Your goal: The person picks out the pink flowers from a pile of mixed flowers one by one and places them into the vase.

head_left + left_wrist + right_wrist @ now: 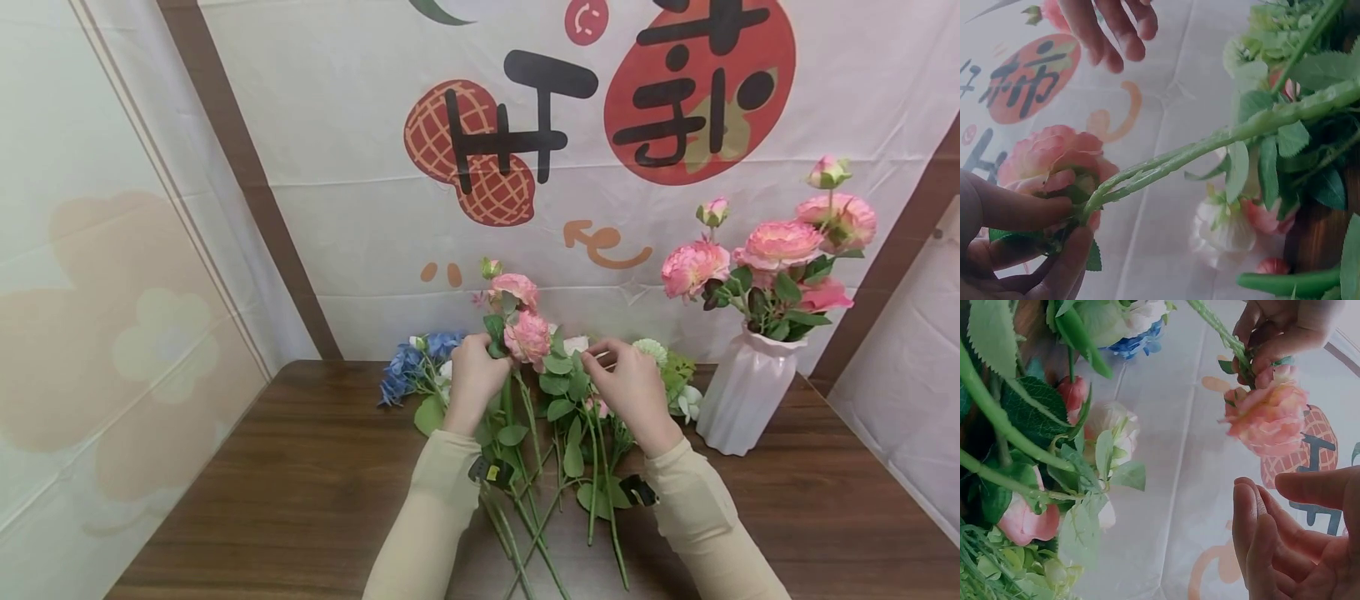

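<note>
- A person's left hand (478, 375) pinches a pink flower (528, 337) by its green stem (1172, 165), thumb and fingers meeting just below the bloom, above the far middle of a dark wooden table (315, 500).
- To its right, the person's right hand (633, 387) holds nothing, its fingers loosely bent and the thumb apart from them, well clear of the pink flower in the right wrist view.
- Between and below the two hands, loose green stems (542, 546) cross one another toward the near edge, with leaves (558, 386) bunched at the far end.
- Blue flowers (405, 371) lie at the far left of the bunch; a round pale-green bloom (651, 352) shows at its far right, beyond the right hand.
- On the right of the table stands a white vase (746, 392) filled with pink blooms (783, 242) and buds.
- Behind, a pale cloth backdrop (337, 208) carries printed red shapes and black characters.
</note>
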